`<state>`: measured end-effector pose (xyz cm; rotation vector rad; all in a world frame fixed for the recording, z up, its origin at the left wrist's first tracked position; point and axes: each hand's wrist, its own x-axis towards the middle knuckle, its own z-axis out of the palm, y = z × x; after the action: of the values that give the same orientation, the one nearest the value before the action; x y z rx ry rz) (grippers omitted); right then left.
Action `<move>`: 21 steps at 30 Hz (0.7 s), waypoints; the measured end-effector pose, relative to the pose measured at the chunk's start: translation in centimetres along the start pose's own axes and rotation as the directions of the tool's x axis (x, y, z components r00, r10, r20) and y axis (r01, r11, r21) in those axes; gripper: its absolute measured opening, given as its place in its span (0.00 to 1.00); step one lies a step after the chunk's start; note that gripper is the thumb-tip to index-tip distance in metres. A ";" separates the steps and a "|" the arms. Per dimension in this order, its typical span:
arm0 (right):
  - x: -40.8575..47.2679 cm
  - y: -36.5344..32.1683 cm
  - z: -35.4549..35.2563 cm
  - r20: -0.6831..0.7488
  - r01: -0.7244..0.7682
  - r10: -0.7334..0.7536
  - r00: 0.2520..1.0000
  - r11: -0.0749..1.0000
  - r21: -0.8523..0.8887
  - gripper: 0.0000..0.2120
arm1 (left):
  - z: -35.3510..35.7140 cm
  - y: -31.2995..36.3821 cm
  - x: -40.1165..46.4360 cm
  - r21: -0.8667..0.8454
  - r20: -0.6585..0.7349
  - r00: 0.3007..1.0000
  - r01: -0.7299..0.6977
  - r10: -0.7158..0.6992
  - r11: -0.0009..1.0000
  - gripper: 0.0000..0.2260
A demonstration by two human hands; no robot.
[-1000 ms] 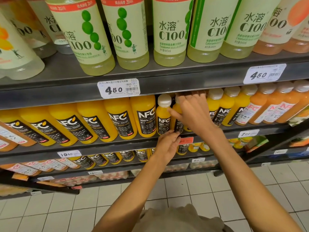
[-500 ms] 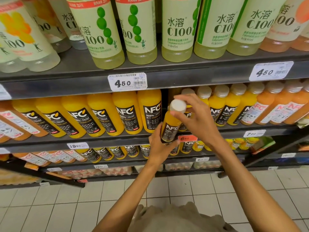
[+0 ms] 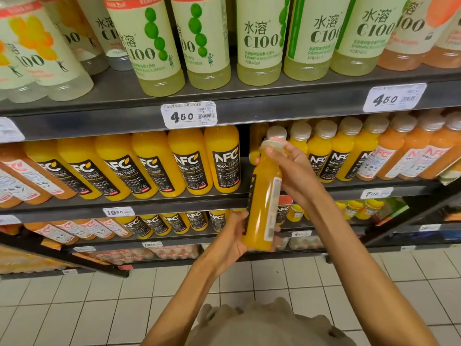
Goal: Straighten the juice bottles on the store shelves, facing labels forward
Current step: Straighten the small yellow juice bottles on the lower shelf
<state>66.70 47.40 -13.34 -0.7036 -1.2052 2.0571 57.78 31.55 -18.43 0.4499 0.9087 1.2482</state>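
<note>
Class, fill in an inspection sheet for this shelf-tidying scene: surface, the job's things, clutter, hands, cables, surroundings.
Surface: dark middle shelf, gap where the held bottle would stand.
Job's things: small orange juice bottle off the shelf, label edge towards camera, black front turned left; NFC bottles on shelf face forward.
Clutter: nothing seen.
Hands: left hand holds the bottle's base; right hand grips its cap and neck.
Cables: nothing seen.
Surroundings: C100 bottles above, price tags, tiled floor.
</note>
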 end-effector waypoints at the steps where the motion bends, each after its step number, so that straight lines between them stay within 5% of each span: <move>1: 0.0 0.2 0.4 -0.007 0.030 -0.030 1.000 1.000 0.002 0.24 | 0.1 0.0 0.1 0.056 -0.063 0.998 -0.001 0.004 0.998 0.28; 4: -0.2 0.6 1.2 0.001 0.022 -0.022 1.000 1.000 0.014 0.26 | 0.0 0.0 0.3 0.110 -0.111 0.994 -0.007 0.019 0.994 0.33; 9: -0.4 0.8 1.8 0.161 -0.112 0.073 0.984 0.962 0.249 0.14 | 0.1 0.3 0.0 -0.164 0.201 0.977 0.106 -0.072 0.981 0.28; 12: -0.3 0.2 2.1 0.117 -0.042 0.023 0.993 0.987 0.158 0.08 | -0.1 0.0 0.2 0.046 0.052 0.999 -0.019 0.016 0.999 0.30; 14: -0.4 -0.4 2.1 0.054 0.032 -0.030 0.998 0.999 -0.028 0.10 | 0.0 0.3 0.3 0.248 -0.128 0.981 -0.111 0.146 0.962 0.29; 17: -0.5 -1.0 2.4 0.016 0.076 -0.075 0.997 0.982 -0.173 0.16 | 1.0 0.8 0.6 0.462 -0.179 0.944 -0.168 0.277 0.871 0.22; 19: -0.5 -1.2 2.5 0.040 0.050 -0.043 0.998 0.984 -0.173 0.17 | 1.8 0.9 0.8 0.443 -0.176 0.942 -0.182 0.284 0.878 0.23; 21: -0.5 -1.5 2.6 0.063 0.024 -0.016 0.998 0.991 -0.131 0.16 | 1.9 1.3 0.6 0.243 -0.130 0.972 -0.159 0.195 0.957 0.27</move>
<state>65.57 46.18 -10.86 -0.6902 -1.3875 2.0095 58.50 32.87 -16.59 0.6379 1.1718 1.3600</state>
